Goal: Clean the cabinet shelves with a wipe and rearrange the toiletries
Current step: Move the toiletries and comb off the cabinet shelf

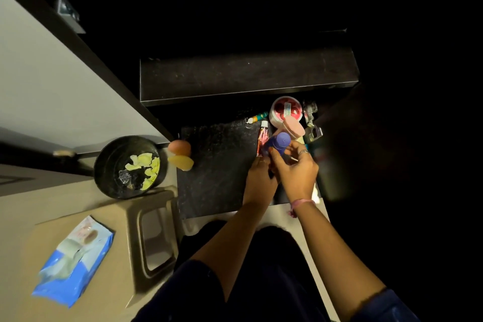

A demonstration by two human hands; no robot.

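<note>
A blue bottle [279, 141] with a blue cap is held over the right side of the dark lower shelf [217, 165]. My left hand [260, 180] grips it from below and my right hand [298, 167] wraps its side, fingers curled. Beside the bottle lie a red tube [262, 140], a white and red jar [286, 110], a pink oval lid or puff [294, 127] and a small green and yellow tube [257, 117]. A dark upper shelf [248, 78] runs above them. No wipe is visible in either hand.
A blue wipes pack [75, 261] lies on the beige floor at the lower left. A black round bin [129, 167] holds crumpled yellowish wipes. Two sponges, orange [179, 146] and yellow [181, 162], sit at the shelf's left edge. A metal hinge [312, 123] is at the right. The open cabinet door [52, 81] stands left.
</note>
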